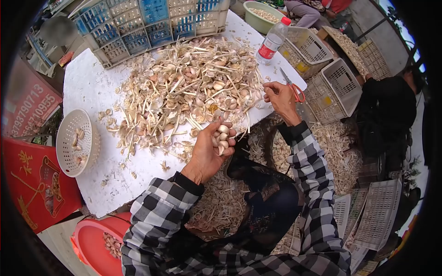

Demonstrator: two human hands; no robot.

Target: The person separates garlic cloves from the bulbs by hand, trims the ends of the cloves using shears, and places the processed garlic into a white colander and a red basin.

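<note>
My left hand (206, 149), palm up at the near edge of the white table, is curled round several pale garlic cloves (223, 133). To its right, my right hand (282, 99) is raised by the table's right edge with thumb and fingers pinched together; whether anything small is between them cannot be made out. Just beyond the left hand spreads a heap of garlic cloves, dry stalks and papery skins (184, 87). Scissors with red handles (297, 93) lie right beside my right hand, their blades pointing away over the table.
A bottle with a red cap (271, 43) stands beyond my right hand. A blue and white crate (147, 23) sits behind the heap. On the left are a white colander (78, 142) and a red basin (99, 239). Another person (386, 106) is at the right, near plastic crates (334, 89).
</note>
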